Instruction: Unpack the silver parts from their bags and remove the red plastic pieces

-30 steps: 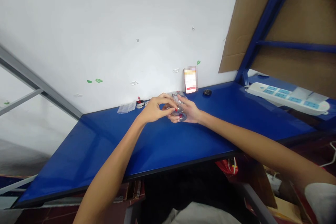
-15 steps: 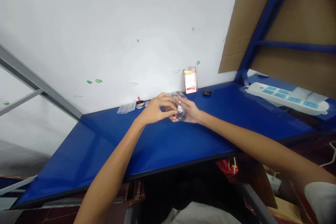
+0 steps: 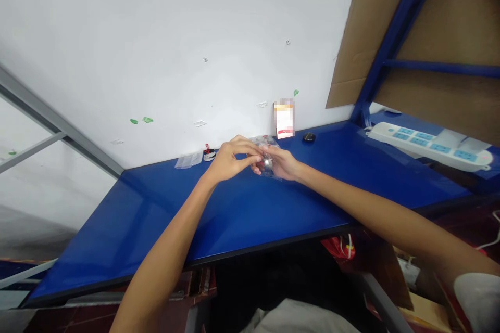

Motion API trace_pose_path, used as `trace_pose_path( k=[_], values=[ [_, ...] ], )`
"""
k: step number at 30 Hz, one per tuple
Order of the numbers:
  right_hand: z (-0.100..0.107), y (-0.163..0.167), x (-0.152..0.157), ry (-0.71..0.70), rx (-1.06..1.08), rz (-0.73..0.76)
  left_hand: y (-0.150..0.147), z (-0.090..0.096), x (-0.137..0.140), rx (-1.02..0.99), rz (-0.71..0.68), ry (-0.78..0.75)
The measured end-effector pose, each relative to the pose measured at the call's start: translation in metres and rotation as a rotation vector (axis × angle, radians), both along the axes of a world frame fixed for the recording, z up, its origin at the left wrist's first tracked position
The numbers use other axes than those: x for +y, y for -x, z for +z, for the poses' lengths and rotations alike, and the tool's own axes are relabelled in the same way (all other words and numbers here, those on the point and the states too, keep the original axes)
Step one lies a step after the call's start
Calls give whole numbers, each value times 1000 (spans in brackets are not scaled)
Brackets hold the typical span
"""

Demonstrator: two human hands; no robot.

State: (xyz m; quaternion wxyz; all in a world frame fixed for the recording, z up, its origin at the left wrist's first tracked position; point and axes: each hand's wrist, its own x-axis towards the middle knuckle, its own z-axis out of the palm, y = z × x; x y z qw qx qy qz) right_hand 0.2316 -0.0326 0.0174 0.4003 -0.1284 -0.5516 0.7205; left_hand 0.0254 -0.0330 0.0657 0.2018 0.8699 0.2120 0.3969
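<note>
Both hands are together above the blue table [image 3: 242, 218], around a small clear plastic bag [image 3: 273, 173] with a shiny, roundish silver object [image 3: 267, 163] that seems to be inside it. My right hand [image 3: 284, 162] grips the bag from the right, its fingers partly hidden behind the plastic. From the left, my left hand [image 3: 236, 158] pinches at the upper edge of the bag, thumb and forefinger pressed together. What exactly the silver object is, I cannot make out. Behind the hands lies more clear packaging [image 3: 261, 140].
Flat clear bags [image 3: 189, 160] lie by the wall, beside a small black-and-white coil with a red tie [image 3: 209, 154]. A lit phone [image 3: 284, 119] leans on the wall, near a black object [image 3: 309, 137]. A white power strip [image 3: 429, 145] lies at right.
My left fingers have shifted slightly up along the bag, and the bag's lower corner shows more below my right hand. Both hands stay in about the same place.
</note>
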Motion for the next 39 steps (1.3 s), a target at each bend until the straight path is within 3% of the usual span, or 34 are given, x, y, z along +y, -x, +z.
trace_pose_path(
  k=[4,17,30,35,39],
  values=[
    [0,-1,0,-37,-33,-5,1,-1,1,25,19,11],
    [2,-4,3,43,36,-5,-6,-6,-2,165,25,38],
    [8,-3,-1,67,1,-61,-5,-8,-2,155,-6,6],
    [10,-4,1,75,42,-101,-9,-8,-1,91,100,-69],
    [8,-7,6,110,81,-149,-8,-16,6,5,197,-33]
  ],
)
